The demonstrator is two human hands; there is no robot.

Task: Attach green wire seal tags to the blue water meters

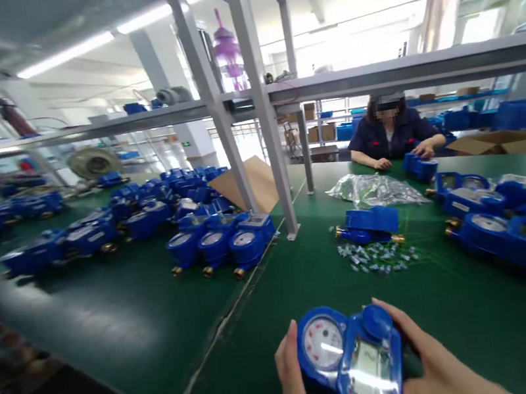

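Both my hands hold one blue water meter low in the middle of the view, above the green table. The meter has a round white dial on its left and a small square screen on its right. My left hand grips its left side with the thumb up beside the dial. My right hand wraps its right side. Beyond it lies a heap of small grey-blue parts and another blue meter.
Several blue meters fill the right of the table, and more stand at left. A clear plastic bag and cardboard lie further back. Grey frame posts rise mid-table. A co-worker sits opposite handling a meter.
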